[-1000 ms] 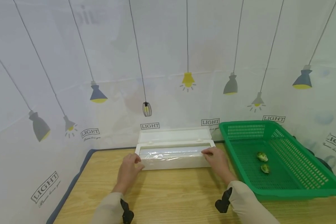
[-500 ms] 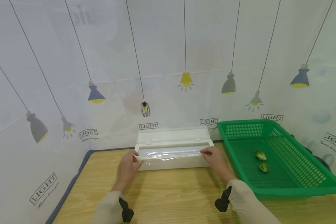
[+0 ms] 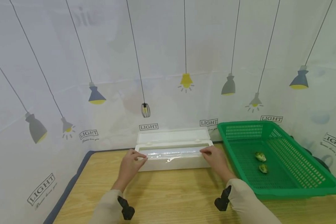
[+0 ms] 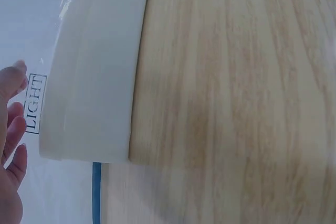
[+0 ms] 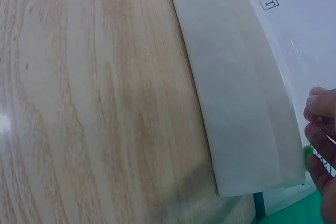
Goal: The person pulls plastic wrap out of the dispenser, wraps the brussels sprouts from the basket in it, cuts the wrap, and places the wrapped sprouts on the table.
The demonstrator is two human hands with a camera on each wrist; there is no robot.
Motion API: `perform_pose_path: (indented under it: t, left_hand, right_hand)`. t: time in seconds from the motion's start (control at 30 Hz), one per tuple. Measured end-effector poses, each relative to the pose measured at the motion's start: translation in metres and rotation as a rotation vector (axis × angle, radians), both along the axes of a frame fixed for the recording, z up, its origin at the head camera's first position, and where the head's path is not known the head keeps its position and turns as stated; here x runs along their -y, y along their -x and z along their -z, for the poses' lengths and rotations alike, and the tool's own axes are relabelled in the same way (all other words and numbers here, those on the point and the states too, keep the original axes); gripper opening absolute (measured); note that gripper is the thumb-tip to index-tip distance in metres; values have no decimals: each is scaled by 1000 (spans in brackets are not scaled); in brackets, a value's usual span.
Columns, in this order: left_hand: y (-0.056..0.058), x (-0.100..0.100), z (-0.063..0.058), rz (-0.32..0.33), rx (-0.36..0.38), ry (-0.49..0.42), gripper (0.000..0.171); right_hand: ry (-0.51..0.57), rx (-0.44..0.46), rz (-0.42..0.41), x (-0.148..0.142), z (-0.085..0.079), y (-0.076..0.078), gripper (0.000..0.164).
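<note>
A long white box [image 3: 182, 164] of plastic wrap stands at the back of the table with its lid [image 3: 173, 135] raised. Clear plastic wrap [image 3: 172, 153] lies over the roll and the box's front edge, shiny and slightly creased. My left hand [image 3: 129, 167] pinches the wrap near the left end of the box, thumb against forefinger. At the right end, my right hand [image 3: 217, 161] pinches the wrap the same way. In the left wrist view, the fingers [image 4: 16, 129] are above the box edge; the right fingers [image 5: 317, 111] appear similarly in the right wrist view.
A green plastic basket [image 3: 242, 174] stands to the right of the box, with two small leafy green vegetables [image 3: 260, 156] inside. The wooden table [image 3: 173, 196] stretches in front of the box. Behind it hangs a white backdrop [image 3: 168, 102] printed with lamps.
My left hand has come up off the box's left front edge and a little to the right, its thumb and forefinger now meeting on the wrap. My right hand stays nearly still.
</note>
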State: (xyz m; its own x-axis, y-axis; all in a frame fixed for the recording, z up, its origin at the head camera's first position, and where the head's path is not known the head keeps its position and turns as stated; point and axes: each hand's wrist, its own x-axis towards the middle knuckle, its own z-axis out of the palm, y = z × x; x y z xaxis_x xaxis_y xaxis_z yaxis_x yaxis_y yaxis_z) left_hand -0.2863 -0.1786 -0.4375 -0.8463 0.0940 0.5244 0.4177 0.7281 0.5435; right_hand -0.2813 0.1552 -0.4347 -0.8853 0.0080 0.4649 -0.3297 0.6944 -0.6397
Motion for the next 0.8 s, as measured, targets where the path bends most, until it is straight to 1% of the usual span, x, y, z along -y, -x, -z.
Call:
perform_pose_path:
  t: [0.13,0.27,0.43,0.5,0.57,0.67,0.8]
  left_hand:
    - [1,3,-4,5,15,-30,13]
    - [1,7,-8,7,3,-37,13]
    - [4,8,-11,27,3,-8,8]
    - [6,7,-13,19,16,9,9]
    - [8,5,-15,3,42,5,11]
    - [11,1,-20,-4,98,-34,14]
    - [14,-2,-24,-6,126,-99,14]
  right_hand:
    - [12,0,-40,-2,-4,0,11]
    - [-6,-20,-80,-5,-9,2,13]
    - [-21,-34,-81,-6,-15,7,13]
    - [-32,-35,-71,-7,-17,9,12]
    - [-51,-48,-71,-7,-19,10,11]
    - [-48,-46,-86,-9,-24,13,10]
    - [-15,6,-111,-11,-31,17,11]
